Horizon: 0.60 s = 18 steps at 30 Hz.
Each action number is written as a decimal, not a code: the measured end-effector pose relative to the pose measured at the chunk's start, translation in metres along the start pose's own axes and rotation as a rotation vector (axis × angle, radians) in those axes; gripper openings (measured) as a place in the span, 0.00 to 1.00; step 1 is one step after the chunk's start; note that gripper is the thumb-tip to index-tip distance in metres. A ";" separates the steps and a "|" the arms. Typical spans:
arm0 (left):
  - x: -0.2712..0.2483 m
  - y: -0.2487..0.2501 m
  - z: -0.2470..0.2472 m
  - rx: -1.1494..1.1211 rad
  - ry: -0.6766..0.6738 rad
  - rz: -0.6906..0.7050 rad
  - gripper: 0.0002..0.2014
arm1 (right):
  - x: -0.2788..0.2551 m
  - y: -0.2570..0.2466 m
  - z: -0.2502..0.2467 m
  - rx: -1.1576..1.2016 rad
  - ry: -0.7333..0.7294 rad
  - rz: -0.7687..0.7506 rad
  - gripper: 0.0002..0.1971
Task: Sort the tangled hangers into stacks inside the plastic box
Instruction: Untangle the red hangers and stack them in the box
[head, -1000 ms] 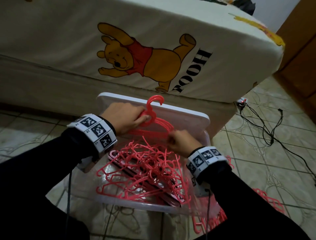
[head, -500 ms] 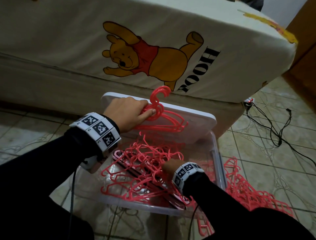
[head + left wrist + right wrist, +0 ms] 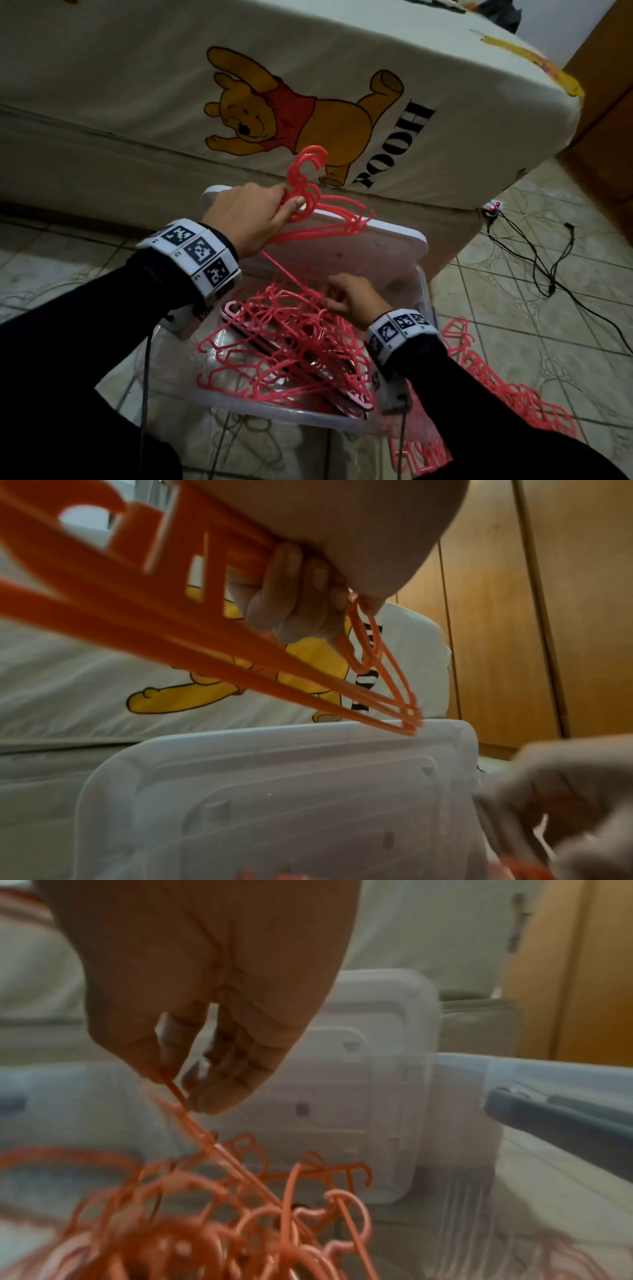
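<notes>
Your left hand (image 3: 251,214) has risen since a second ago: the small bundle of thin coral-pink plastic hangers (image 3: 322,214) it grips by the necks now hangs higher, hooks up against the bear-print sheet of the bed (image 3: 445,85), above the far edge of the clear plastic box (image 3: 274,416). The left wrist view shows your fingers (image 3: 291,588) curled tight round the stacked necks, the shoulder ends lined up together. That bundle reads as the start of one sorted stack, not yet laid down.

Your right hand (image 3: 352,298), which was up beside the bundle a second ago, has dropped into the box and now pinches one slim rod of the tangled heap of pink hangers (image 3: 284,346) between thumb and fingertips (image 3: 219,1085). The heap fills the middle of the box from the left wall toward the near right corner. So you are probably fishing out the next hanger to add to the bundle.

The hangers are narrow, smooth, springy moulded pieces with open hooks and small notches, which likely snag on one another as you pull. The white frosted lid (image 3: 342,246) stands propped at the box's far edge against the bed. More pink hangers (image 3: 507,387) lie on the tiled floor just outside the box's right wall.
</notes>
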State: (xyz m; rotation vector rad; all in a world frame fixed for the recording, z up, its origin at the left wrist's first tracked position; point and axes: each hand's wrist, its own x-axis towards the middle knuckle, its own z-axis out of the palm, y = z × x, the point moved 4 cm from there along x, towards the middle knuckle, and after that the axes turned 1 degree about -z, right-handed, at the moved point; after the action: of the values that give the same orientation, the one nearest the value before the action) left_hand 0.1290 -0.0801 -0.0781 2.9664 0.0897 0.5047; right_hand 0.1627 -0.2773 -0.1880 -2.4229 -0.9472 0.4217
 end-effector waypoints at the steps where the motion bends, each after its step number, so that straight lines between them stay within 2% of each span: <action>1: 0.001 -0.001 -0.001 -0.012 0.007 -0.017 0.24 | -0.001 0.002 -0.007 0.064 0.034 0.021 0.03; 3: 0.001 -0.004 -0.004 -0.038 0.028 -0.042 0.25 | -0.006 0.002 -0.021 0.156 0.087 0.041 0.07; 9: 0.001 -0.007 -0.013 -0.177 0.139 -0.102 0.26 | -0.012 -0.022 -0.050 0.492 0.203 -0.010 0.09; 12: 0.003 -0.008 -0.018 -0.209 0.171 -0.125 0.28 | -0.015 -0.039 -0.056 0.604 0.211 -0.057 0.03; 14: 0.003 -0.010 -0.019 -0.225 0.166 -0.133 0.29 | -0.016 -0.048 -0.058 0.656 0.181 -0.083 0.06; 16: 0.002 -0.010 -0.018 -0.221 0.155 -0.142 0.28 | -0.019 -0.054 -0.058 0.696 0.106 -0.084 0.15; 18: 0.001 -0.010 -0.018 -0.206 0.149 -0.148 0.26 | -0.021 -0.059 -0.055 0.645 0.035 -0.102 0.20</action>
State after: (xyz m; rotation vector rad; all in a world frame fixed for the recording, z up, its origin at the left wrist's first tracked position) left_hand 0.1241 -0.0683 -0.0624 2.6940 0.2534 0.6698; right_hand 0.1403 -0.2733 -0.1081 -1.7858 -0.7645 0.5461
